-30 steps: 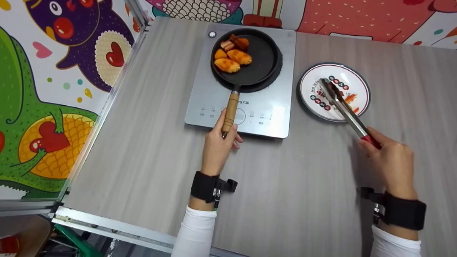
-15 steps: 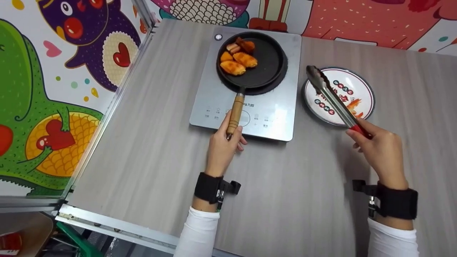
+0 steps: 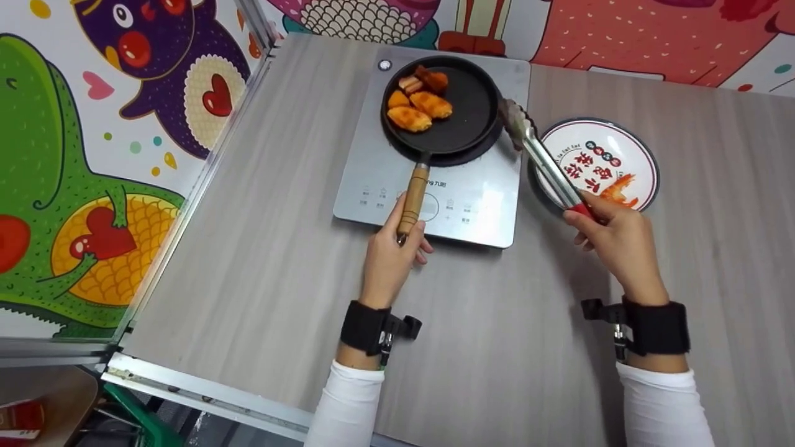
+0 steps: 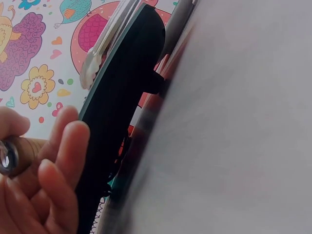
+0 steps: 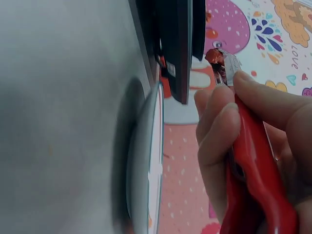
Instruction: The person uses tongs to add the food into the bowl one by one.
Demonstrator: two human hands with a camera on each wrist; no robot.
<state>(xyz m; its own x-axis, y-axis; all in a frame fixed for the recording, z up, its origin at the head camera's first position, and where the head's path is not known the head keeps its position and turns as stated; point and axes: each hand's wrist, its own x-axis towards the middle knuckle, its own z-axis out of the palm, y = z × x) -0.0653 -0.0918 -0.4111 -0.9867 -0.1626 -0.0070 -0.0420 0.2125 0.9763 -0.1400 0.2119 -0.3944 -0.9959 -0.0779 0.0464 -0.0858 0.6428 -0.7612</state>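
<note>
My left hand [image 3: 389, 264] grips the wooden handle [image 3: 413, 202] of a black frying pan [image 3: 466, 118] on a silver induction cooktop [image 3: 366, 167]. Orange-brown pieces of food [image 3: 420, 102], resembling chicken wings, lie in the pan's left half. With my right hand [image 3: 621, 242] I hold metal tongs [image 3: 549, 162] by their red grips [image 5: 258, 165]. The tongs' tips are at the pan's right rim, seemingly above it. A dark reddish-brown piece of food [image 5: 215, 56] shows between the tips in the right wrist view. Below the tongs, a white printed plate [image 3: 643, 161] bears orange sauce smears.
A grey wood-grain table [image 3: 484, 347] carries everything. Cartoon-printed walls [image 3: 621, 34] stand behind and to the left. A metal frame rail [image 3: 205, 392] runs along the front edge, with a green object [image 3: 146, 417] beneath it.
My right hand has carried the tongs leftward from over the plate to the pan's right rim. The left hand keeps its grip on the handle; the view has shifted slightly.
</note>
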